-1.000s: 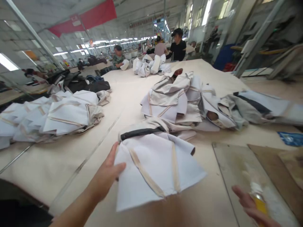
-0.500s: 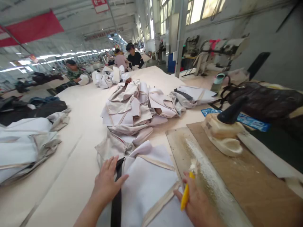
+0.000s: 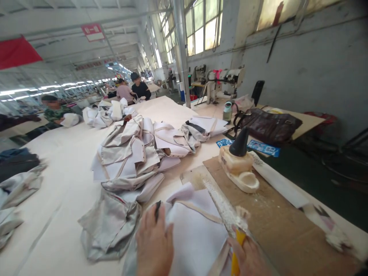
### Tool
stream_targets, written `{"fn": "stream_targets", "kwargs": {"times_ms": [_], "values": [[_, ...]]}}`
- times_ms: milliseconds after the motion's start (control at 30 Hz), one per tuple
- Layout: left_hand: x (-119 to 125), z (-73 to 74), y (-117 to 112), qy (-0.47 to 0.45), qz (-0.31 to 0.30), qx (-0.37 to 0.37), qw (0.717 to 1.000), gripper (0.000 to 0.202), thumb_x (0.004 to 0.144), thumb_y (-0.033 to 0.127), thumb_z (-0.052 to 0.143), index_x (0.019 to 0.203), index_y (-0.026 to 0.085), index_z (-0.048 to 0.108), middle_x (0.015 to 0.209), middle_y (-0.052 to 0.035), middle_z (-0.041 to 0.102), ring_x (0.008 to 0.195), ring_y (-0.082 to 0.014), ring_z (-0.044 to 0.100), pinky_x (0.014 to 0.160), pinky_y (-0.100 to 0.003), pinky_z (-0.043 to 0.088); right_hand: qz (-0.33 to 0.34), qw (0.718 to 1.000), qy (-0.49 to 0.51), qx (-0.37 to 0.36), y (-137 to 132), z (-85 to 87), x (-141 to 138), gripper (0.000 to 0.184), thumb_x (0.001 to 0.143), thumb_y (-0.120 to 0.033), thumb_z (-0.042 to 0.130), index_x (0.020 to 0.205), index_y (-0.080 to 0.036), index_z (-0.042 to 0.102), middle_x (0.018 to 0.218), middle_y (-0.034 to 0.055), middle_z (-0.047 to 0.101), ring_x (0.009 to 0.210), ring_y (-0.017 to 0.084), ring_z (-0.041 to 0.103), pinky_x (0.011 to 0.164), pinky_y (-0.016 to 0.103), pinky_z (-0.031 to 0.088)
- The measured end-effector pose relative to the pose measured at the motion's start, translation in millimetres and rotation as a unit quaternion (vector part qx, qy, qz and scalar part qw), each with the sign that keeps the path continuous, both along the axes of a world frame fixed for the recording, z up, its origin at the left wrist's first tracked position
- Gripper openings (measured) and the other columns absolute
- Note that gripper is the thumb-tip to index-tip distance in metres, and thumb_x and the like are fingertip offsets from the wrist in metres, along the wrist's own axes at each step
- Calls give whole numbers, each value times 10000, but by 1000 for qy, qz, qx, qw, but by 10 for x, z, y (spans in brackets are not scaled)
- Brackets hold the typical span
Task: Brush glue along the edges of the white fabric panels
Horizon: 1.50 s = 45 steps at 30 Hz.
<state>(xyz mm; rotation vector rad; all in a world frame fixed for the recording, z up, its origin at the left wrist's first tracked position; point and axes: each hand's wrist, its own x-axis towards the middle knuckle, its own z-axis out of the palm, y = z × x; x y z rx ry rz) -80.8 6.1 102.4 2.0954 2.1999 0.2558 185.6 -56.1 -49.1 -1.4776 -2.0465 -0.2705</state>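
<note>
Head view. Left hand [image 3: 153, 245] lies open, palm down on the white panel [image 3: 198, 226], fingers together, no grip; a bit blurred. Right hand [image 3: 248, 257] is curled shut round a yellow tool [image 3: 235, 253], at the panel's right edge. Tool type can't tell, frame cuts it off. Panel sits between the hands, flat on the table [image 3: 54, 203], beige tape [image 3: 201, 212] running across it. Black strap [image 3: 157, 211] just above left fingers. Right of right hand: wood board [image 3: 276, 226] with a white streak [image 3: 221, 203] along it, touching the panel side. Further right of that hand, a cream block [image 3: 234, 161] with a black cone [image 3: 240, 142]. Ahead of left hand, grey cloth [image 3: 110, 226] touches the panel, a garment stack [image 3: 126, 153] beyond. Two co-workers [image 3: 139, 86] sit far ahead.

Handling: flat palm seems right, pins the panel so it won't creep while the other hand works near the edge.

Versus half a second back: view swung right and up, hands lower in frame, more strap hidden.
</note>
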Motion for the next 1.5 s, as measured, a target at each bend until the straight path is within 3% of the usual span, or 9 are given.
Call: {"fn": "stream_targets", "kwargs": {"times_ms": [167,267,400,500,633,900,1167,1400,1500], "values": [[526,-249,246,-20,-280,-132,951,499,812,502,433,1294,415,340,1417,73,235,1325,-288,15,972,-625,-133,39,994,-76,69,98,132,29,247,757,-146,403,934,-173,574,820,170,634,732,307,611,548,375,503],[622,-417,376,-46,-290,-175,940,475,843,564,322,1271,373,398,1397,31,301,1319,-299,68,951,-644,-139,99,989,100,-45,263,412,75,190,834,-263,465,982,-186,557,945,135,634,835,240,613,647,288,517],[654,-535,435,-57,-268,-179,945,479,823,601,323,1202,357,485,1367,-3,362,1267,-353,224,946,-674,-79,11,880,353,-317,813,710,48,307,896,-374,356,945,-176,586,561,1,568,507,144,555,499,224,461],[644,-553,430,-62,-260,-173,948,485,806,621,338,1192,369,486,1359,0,374,1249,-351,261,955,-668,-62,-47,830,439,-341,1398,715,-127,380,844,-460,405,727,-151,593,500,1,517,475,154,524,481,251,424],[624,-566,431,-63,-260,-170,948,506,808,623,323,1236,377,437,1355,4,380,1248,-335,269,966,-631,-128,-40,829,452,-327,1875,593,-340,403,836,-476,382,685,-150,566,583,27,549,530,160,537,526,266,429],[607,-654,438,-84,-252,-186,946,572,814,622,294,1285,316,398,1368,-36,358,1280,-320,210,979,-591,-159,-53,857,328,-394,1038,694,-149,414,844,-469,405,562,-173,471,458,-35,416,442,112,423,425,217,293],[624,-610,417,-69,-251,-179,949,555,816,591,313,1277,300,414,1359,-35,365,1273,-324,217,990,-592,-127,0,899,315,-303,1686,699,-349,460,867,-505,314,706,-146,552,615,21,539,584,143,512,577,242,397],[618,-687,400,-75,-249,-173,950,553,815,580,324,1275,287,416,1367,-41,357,1280,-319,197,988,-591,-124,-28,868,273,-413,867,783,-122,448,847,-503,379,552,-176,460,442,-40,406,427,107,424,432,214,304],[617,-705,396,-83,-253,-161,950,547,814,575,334,1263,278,430,1355,-46,374,1271,-321,214,986,-594,-118,-21,868,287,-404,979,810,-174,462,838,-525,378,547,-176,464,449,-32,414,432,114,428,429,220,317]]}}
